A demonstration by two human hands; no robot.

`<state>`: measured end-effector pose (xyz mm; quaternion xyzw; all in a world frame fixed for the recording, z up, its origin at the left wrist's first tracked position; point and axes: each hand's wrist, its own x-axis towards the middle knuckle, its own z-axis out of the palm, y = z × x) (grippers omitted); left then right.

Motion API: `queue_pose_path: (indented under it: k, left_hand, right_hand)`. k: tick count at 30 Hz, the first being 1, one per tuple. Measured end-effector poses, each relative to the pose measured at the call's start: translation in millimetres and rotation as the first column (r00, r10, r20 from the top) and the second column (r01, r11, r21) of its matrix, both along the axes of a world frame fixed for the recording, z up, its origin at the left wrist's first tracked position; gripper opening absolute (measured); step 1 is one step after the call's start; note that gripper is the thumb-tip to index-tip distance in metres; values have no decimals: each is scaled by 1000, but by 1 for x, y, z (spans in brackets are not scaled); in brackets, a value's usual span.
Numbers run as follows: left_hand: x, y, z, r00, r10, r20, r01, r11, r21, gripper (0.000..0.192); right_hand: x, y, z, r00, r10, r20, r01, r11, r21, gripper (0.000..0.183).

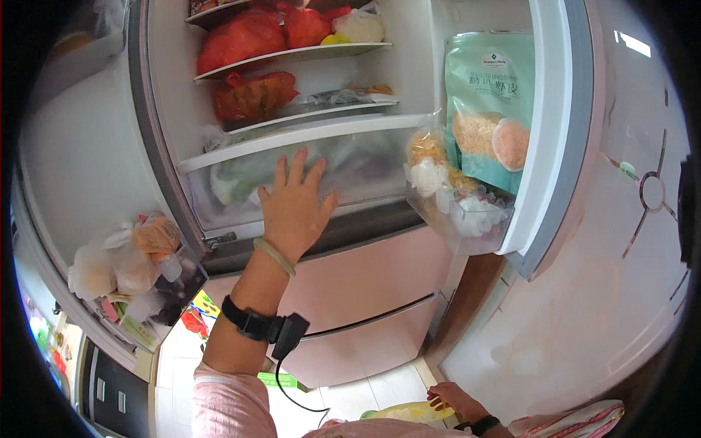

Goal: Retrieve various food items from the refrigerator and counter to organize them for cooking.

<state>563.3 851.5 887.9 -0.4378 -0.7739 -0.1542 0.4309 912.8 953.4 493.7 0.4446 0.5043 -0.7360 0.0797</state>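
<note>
My left hand point(296, 205), with a bangle and a black strap device on its arm, is spread in front of the clear drawer point(372, 164) of an open refrigerator. Its fingers are apart and hold nothing; whether they touch the drawer front cannot be told. Green and pale contents show blurred through the plastic. Low in the picture, my right hand point(452, 399) has its fingers curled on the end of a yellow plastic bag point(408, 411). Above the drawer, red plastic bags point(243, 41) and a darker, orange-red bag point(254, 96) lie on the shelves.
The right door holds a green pouch point(487, 109) and a clear bin point(476, 230) of bagged food. Bagged items point(131, 263) fill the left door's bin. Closed pink drawers point(372, 274) lie below. A green box point(282, 381) is on the tiled floor, and a striped cloth point(569, 419) lies lower right.
</note>
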Motion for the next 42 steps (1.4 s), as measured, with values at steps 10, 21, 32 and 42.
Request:
queue_pose_path:
  k: [10, 21, 32, 42]
  left_hand:
    - [-50, 44, 5, 981, 77, 179, -43, 981, -189, 52]
    - [-134, 77, 10, 953, 169, 253, -71, 932, -356, 57]
    - [-130, 88, -6, 795, -470, 383, 443, 882, 161, 34]
    - [29, -42, -216, -154, -101, 983, 747, 639, 183, 24]
  right_hand:
    - [-14, 6, -29, 998, 57, 39, -56, 998, -29, 27]
    - [44, -10, 0, 964, -261, -58, 254, 962, -101, 30]
    - [21, 58, -101, 868, 250, 430, -381, -221, 898, 15]
    - [-44, 25, 103, 952, -110, -287, 187, 948, 257, 12]
